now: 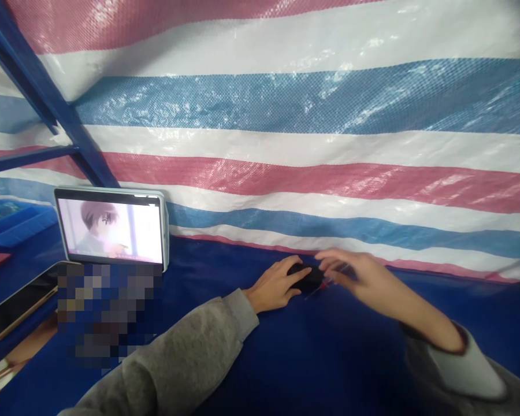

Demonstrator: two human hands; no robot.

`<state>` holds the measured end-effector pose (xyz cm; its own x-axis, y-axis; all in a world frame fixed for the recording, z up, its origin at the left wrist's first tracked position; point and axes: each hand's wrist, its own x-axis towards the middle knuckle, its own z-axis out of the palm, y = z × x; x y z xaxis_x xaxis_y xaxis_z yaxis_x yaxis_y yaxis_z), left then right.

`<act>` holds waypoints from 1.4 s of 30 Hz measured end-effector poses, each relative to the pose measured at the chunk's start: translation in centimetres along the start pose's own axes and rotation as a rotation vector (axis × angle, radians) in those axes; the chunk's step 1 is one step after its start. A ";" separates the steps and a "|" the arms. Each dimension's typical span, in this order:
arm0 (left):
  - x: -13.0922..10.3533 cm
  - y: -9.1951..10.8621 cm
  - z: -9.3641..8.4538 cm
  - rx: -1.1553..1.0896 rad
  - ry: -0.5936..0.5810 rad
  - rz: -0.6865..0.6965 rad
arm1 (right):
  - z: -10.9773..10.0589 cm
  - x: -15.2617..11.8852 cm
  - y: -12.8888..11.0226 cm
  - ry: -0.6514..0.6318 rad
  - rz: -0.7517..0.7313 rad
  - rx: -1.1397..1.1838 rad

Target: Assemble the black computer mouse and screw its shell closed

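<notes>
A small black rounded object rests on the blue tabletop, and its exact kind is hard to make out. My left hand is closed around its left side, with the thumb and fingers over it. Just to the right, my right hand has its fingers curled together by the object's right end, slightly smeared by motion. Near those fingertips shows a small see-through and red bit, too blurred to name. Whatever the right fingers hold is mostly hidden.
A tablet stands propped at the left, playing a cartoon. Before it are a phone, a pixelated patch and another person's arm. Further left are a blue tray and blue metal frame. A striped plastic sheet hangs behind.
</notes>
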<state>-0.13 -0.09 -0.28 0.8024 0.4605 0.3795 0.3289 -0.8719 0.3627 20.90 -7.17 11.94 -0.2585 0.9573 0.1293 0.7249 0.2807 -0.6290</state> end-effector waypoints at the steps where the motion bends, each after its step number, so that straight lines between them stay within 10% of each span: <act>1: 0.0 0.0 0.0 -0.013 0.007 -0.021 | 0.4 -0.2 0.0 -0.066 0.003 0.043; 16: 0.4 -0.5 -0.6 -0.326 0.137 -0.158 | 6.8 -2.2 1.7 -0.336 -0.086 -0.167; 24: 0.6 -0.6 -0.8 -0.300 0.104 -0.263 | 8.3 -2.6 0.9 -0.217 -0.212 -0.291; 30: 0.6 -0.7 -0.4 -0.190 0.089 -0.284 | 9.8 -2.1 4.7 0.368 -0.241 -0.325; 42: 0.6 -1.1 -0.6 -0.268 -0.054 -0.254 | 11.0 -1.4 8.4 0.320 -0.057 -0.109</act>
<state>-0.37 1.25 0.07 0.7395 0.6410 0.2056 0.3850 -0.6533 0.6519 20.36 -6.92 -1.93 -0.0995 0.9083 0.4064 0.7835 0.3232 -0.5307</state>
